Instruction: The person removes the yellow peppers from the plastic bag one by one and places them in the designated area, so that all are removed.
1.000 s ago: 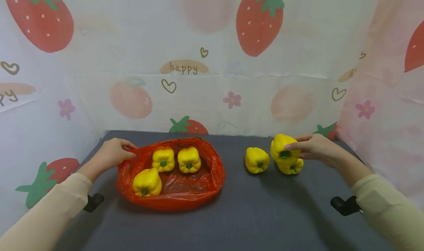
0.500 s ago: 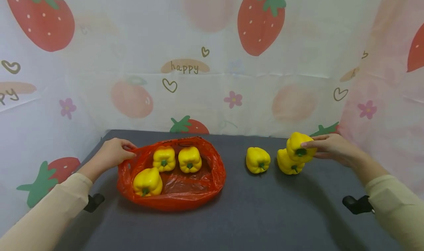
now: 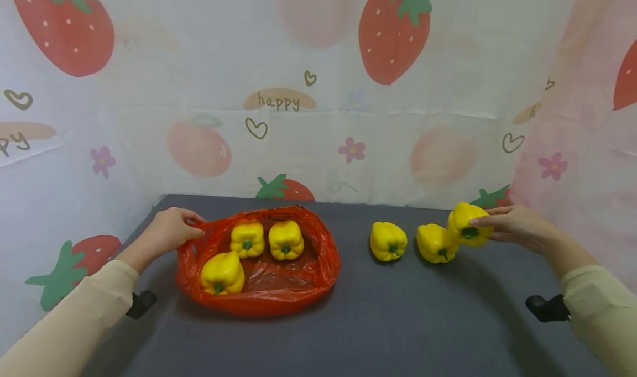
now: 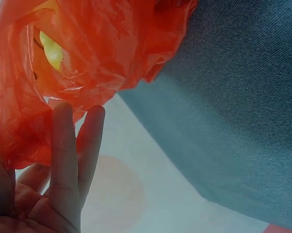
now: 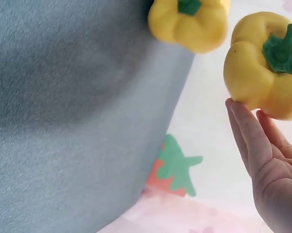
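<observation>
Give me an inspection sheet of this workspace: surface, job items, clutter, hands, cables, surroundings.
Surface: dark grey tabletop, woven texture, shadows across it.
Job items: red plastic bag, mouth open, three yellow peppers inside; two loose peppers on the tabletop, to its right; held pepper beyond them.
Clutter: nothing seen.
Left hand: grips the bag's left edge.
Right hand: holds the sixth pepper by its right side.
Wrists: black fitting at each.
Cables: nothing seen.
Surroundings: pale backdrop behind and on both sides, with printed strawberries.
</observation>
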A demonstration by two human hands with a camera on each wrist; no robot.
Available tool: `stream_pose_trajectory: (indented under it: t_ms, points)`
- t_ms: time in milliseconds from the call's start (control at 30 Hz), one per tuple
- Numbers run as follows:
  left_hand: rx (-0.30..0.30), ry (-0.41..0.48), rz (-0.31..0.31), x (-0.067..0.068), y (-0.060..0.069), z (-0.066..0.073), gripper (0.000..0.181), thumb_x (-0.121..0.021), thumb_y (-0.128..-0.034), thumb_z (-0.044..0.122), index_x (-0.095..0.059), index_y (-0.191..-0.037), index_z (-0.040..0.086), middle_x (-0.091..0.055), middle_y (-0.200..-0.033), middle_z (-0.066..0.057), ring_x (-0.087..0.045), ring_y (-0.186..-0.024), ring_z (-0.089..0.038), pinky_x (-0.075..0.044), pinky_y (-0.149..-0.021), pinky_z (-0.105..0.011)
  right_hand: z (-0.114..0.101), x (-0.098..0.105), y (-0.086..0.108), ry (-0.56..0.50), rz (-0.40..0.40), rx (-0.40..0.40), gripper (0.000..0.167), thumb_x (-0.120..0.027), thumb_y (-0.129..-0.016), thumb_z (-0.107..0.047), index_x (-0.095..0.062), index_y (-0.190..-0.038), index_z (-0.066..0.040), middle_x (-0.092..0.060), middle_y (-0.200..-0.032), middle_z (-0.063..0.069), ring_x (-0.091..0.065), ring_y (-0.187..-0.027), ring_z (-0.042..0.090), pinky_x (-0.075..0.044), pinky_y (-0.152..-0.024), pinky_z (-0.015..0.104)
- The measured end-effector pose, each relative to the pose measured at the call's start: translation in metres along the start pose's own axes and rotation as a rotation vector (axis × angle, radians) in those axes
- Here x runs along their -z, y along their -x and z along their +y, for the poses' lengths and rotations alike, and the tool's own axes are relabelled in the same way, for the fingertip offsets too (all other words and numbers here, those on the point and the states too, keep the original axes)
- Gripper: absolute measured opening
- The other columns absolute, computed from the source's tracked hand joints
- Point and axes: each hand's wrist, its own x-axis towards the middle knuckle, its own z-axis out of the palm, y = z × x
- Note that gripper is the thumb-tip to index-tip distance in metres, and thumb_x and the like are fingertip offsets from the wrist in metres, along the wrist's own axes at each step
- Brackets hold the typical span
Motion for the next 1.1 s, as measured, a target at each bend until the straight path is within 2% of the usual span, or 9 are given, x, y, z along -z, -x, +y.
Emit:
stream_pose_trajectory:
  t_ms: [200,433,533,600,667,800,900,1000,1100]
  points:
    - [0.014,0.007,-0.012,-0.001,-0.001,-0.001,0.038,-0.066,-0.0909,0.018,-0.064,-0.121,-0.006,-0.068,-0.106,-0.025,-0.062,-0.074,-0.018,-0.059,-0.067,-0.03,0.015,0.008,0.001,0.008,0.008,0.017,0.071,-0.054,-0.101,-0.039,-0.036,-0.144,0.014,-0.04,-0.146,0.03,-0.061,-0.105,0.003,-0.056,-0.096,0.03]
    - [0.011,0.006,-0.007,-0.001,-0.002,-0.001,0.038,-0.065,-0.0913,0.019,-0.065,-0.121,-0.005,-0.068,-0.108,-0.025,-0.062,-0.077,-0.019,-0.059,-0.067,-0.03,0.03,0.021,-0.001,-0.016,0.005,0.009,0.063,-0.057,-0.1,-0.035,-0.044,-0.141,0.011,-0.06,-0.115,-0.01,-0.061,-0.098,-0.002,-0.056,-0.091,0.024]
    - [0.019,-0.003,-0.013,-0.002,-0.001,-0.002,0.038,-0.065,-0.0914,0.019,-0.065,-0.121,-0.005,-0.067,-0.109,-0.026,-0.061,-0.079,-0.021,-0.058,-0.067,-0.03,0.037,0.023,-0.002,-0.022,0.004,-0.002,0.064,-0.057,-0.1,-0.035,-0.044,-0.142,0.012,-0.062,-0.126,0.006,-0.061,-0.099,-0.002,-0.056,-0.092,0.025]
    - [0.024,-0.008,-0.015,-0.003,0.0,-0.003,0.038,-0.066,-0.0911,0.019,-0.065,-0.121,-0.005,-0.067,-0.109,-0.025,-0.061,-0.08,-0.021,-0.058,-0.067,-0.03,0.041,0.024,-0.004,-0.008,0.0,-0.007,0.069,-0.057,-0.1,-0.037,-0.04,-0.143,0.013,-0.052,-0.14,0.025,-0.061,-0.102,-0.001,-0.056,-0.094,0.029]
    - [0.022,-0.012,-0.012,-0.003,0.001,-0.004,0.038,-0.066,-0.0908,0.019,-0.065,-0.12,-0.005,-0.068,-0.109,-0.026,-0.061,-0.081,-0.022,-0.058,-0.067,-0.03,0.046,0.024,-0.006,0.0,-0.005,-0.018,0.071,-0.056,-0.1,-0.038,-0.038,-0.144,0.014,-0.041,-0.149,0.031,-0.061,-0.105,0.0,-0.055,-0.097,0.033]
    - [0.025,-0.013,-0.005,-0.003,0.001,-0.007,0.039,-0.067,-0.0902,0.02,-0.065,-0.121,-0.004,-0.068,-0.11,-0.026,-0.062,-0.082,-0.023,-0.058,-0.067,-0.031,0.054,0.024,-0.01,-0.002,-0.018,-0.042,0.067,-0.057,-0.1,-0.038,-0.043,-0.142,0.013,-0.063,-0.129,0.009,-0.061,-0.105,0.001,-0.053,-0.101,0.039]
    - [0.03,-0.013,-0.005,-0.002,0.0,-0.008,0.039,-0.067,-0.0901,0.02,-0.065,-0.121,-0.005,-0.068,-0.109,-0.026,-0.063,-0.081,-0.022,-0.059,-0.067,-0.031,0.06,0.024,-0.012,-0.012,-0.013,-0.056,0.07,-0.059,-0.099,-0.038,-0.041,-0.143,0.014,-0.065,-0.119,-0.004,-0.062,-0.101,0.0,-0.054,-0.1,0.037]
    - [0.025,-0.013,-0.004,-0.003,-0.002,-0.007,0.039,-0.067,-0.0899,0.02,-0.065,-0.12,-0.005,-0.068,-0.108,-0.026,-0.063,-0.08,-0.022,-0.059,-0.067,-0.031,0.064,0.023,-0.011,-0.004,-0.013,-0.059,0.078,-0.058,-0.099,-0.039,-0.032,-0.145,0.018,-0.06,-0.131,0.02,-0.062,-0.102,0.001,-0.054,-0.099,0.036]
    - [0.015,-0.02,0.002,-0.003,-0.003,-0.005,0.038,-0.067,-0.0898,0.02,-0.066,-0.119,-0.005,-0.068,-0.108,-0.025,-0.062,-0.081,-0.022,-0.059,-0.067,-0.031,0.069,0.023,-0.01,0.0,-0.018,-0.071,0.082,-0.058,-0.099,-0.039,-0.027,-0.146,0.021,-0.033,-0.15,0.038,-0.062,-0.107,0.004,-0.054,-0.099,0.035]
